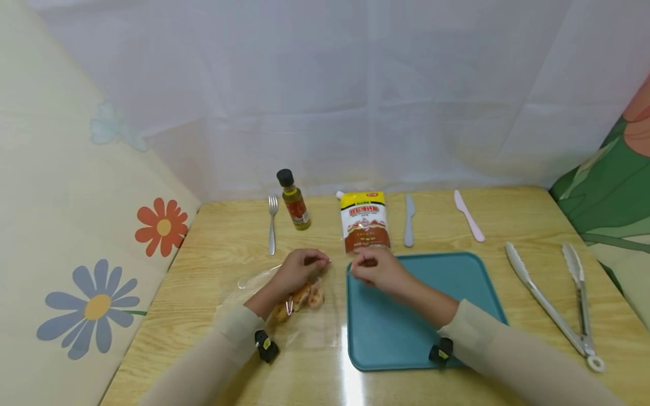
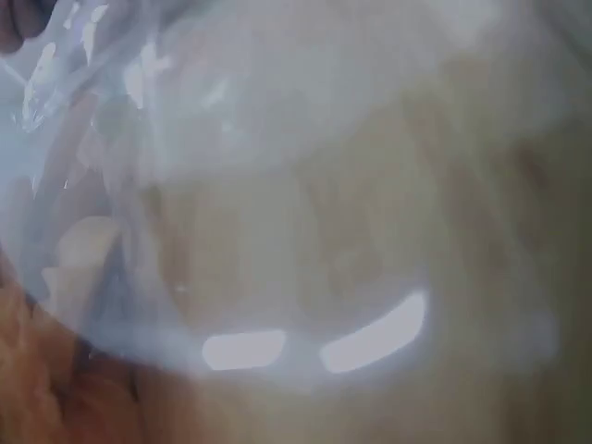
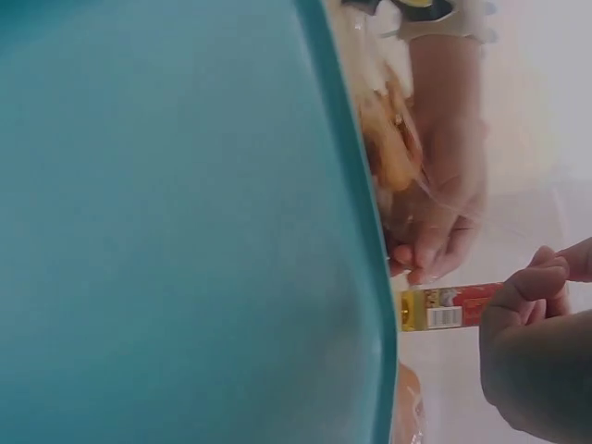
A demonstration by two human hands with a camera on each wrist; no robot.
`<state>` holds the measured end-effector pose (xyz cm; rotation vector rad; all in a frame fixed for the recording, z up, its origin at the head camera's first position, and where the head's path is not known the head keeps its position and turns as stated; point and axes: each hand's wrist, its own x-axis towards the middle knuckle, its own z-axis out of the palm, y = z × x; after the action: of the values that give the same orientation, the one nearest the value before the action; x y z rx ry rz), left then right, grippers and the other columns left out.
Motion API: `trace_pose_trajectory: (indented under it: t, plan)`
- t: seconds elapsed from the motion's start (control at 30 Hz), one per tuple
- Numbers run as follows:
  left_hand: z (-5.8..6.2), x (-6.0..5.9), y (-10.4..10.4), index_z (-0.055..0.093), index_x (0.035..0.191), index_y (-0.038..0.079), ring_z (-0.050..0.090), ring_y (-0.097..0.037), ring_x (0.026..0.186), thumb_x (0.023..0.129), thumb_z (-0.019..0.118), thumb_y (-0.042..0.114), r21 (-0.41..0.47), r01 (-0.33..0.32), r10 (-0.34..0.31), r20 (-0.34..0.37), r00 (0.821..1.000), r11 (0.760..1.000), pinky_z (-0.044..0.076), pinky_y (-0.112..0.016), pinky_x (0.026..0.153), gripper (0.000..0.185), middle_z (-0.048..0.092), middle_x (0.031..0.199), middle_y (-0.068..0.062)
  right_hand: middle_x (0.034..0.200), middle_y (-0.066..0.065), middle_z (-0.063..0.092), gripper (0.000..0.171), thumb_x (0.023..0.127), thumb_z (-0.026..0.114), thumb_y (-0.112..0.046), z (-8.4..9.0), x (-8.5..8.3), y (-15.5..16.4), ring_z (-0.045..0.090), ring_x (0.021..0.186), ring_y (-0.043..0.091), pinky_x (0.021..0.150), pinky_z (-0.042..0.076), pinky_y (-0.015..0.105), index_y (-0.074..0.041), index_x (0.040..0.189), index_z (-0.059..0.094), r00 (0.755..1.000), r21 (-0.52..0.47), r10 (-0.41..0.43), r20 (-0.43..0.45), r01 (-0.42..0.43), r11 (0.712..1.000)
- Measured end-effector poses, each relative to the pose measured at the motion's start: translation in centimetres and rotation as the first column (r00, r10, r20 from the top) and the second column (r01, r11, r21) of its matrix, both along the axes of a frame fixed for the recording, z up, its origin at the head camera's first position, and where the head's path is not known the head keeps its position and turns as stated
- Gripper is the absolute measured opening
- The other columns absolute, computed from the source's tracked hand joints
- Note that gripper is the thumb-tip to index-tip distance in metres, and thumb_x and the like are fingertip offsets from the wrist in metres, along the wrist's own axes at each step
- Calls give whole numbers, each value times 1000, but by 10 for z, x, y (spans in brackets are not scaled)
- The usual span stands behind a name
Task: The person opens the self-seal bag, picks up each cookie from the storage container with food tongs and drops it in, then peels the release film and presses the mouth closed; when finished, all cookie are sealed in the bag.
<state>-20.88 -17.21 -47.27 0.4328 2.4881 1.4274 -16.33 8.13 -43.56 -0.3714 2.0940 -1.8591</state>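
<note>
A clear plastic bag (image 1: pixel 254 279) with orange-brown pieces of food (image 1: pixel 299 299) in it lies left of the teal tray (image 1: pixel 426 316). My left hand (image 1: pixel 303 267) is over the bag, thumb and fingers pinching its film near the upper edge. Across from it, my right hand (image 1: pixel 378 270) hovers at the tray's upper left corner with fingertips pressed together. Faint clear film stretches from the left hand (image 3: pixel 449 199) toward the right fingertips in the right wrist view. Shiny film (image 2: pixel 277 268) fills most of the left wrist view, the food (image 2: pixel 46 370) at its lower left.
Along the back stand or lie a fork (image 1: pixel 272 223), a dark-capped bottle (image 1: pixel 297 206), a spouted pouch (image 1: pixel 364 221), a grey knife (image 1: pixel 408 220) and a pink knife (image 1: pixel 469 216). Spread metal tongs (image 1: pixel 553 310) lie right of the tray. Cloth walls enclose the table.
</note>
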Motion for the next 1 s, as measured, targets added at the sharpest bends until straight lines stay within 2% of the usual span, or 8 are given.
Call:
trace_pose_trajectory:
  t: [0.1,0.13,0.27,0.37,0.6,0.87,1.0]
  plan:
    - [-1,1,0,78,108,5,65,-13,95,101,68,12,0,1,-1,11,1000,1000,53,-27,83,14,75,108,-7,82,8,64,15,96,61,2,3,9,12,49,63,11,58,43,24,16,97,63,999,-60,13,42,-10,998]
    - [-1,1,0,78,108,5,65,-13,94,101,67,11,0,5,-5,11,1000,1000,53,-27,83,14,75,108,-7,74,7,60,15,97,60,1,5,12,17,48,63,11,58,42,24,16,96,63,998,-84,18,66,-12,996]
    - [-1,2,0,78,109,4,65,-12,92,102,66,11,14,16,-16,21,1000,1000,54,-26,81,15,76,106,-7,77,1,61,11,98,60,0,11,22,34,47,63,11,58,41,24,10,93,62,991,-181,43,127,-19,983]
    - [0,4,0,77,110,3,66,-12,91,102,65,10,31,16,-17,33,999,999,54,-24,78,16,75,104,-9,79,1,60,10,100,59,-2,16,27,47,47,63,10,58,40,24,2,92,63,989,-227,62,136,-29,974]
    - [3,6,1,76,111,2,66,-15,90,103,63,9,58,4,-8,70,998,998,54,-24,75,17,75,102,-9,78,-2,57,21,104,54,-2,27,38,76,42,63,9,57,30,31,-11,90,66,989,-326,126,79,-94,941]
    - [4,5,0,76,110,2,67,-14,90,103,63,8,55,-4,0,73,997,998,54,-23,75,16,75,102,-9,79,-6,56,28,106,48,2,37,51,94,33,62,17,58,23,37,-14,95,69,976,-433,219,-6,-200,879]
    - [4,5,-1,76,111,1,68,-16,90,103,63,8,58,1,-5,70,998,998,55,-23,75,17,75,102,-10,83,-7,59,28,107,47,2,41,53,102,32,63,17,59,22,37,-14,97,68,979,-450,205,-18,-191,872]
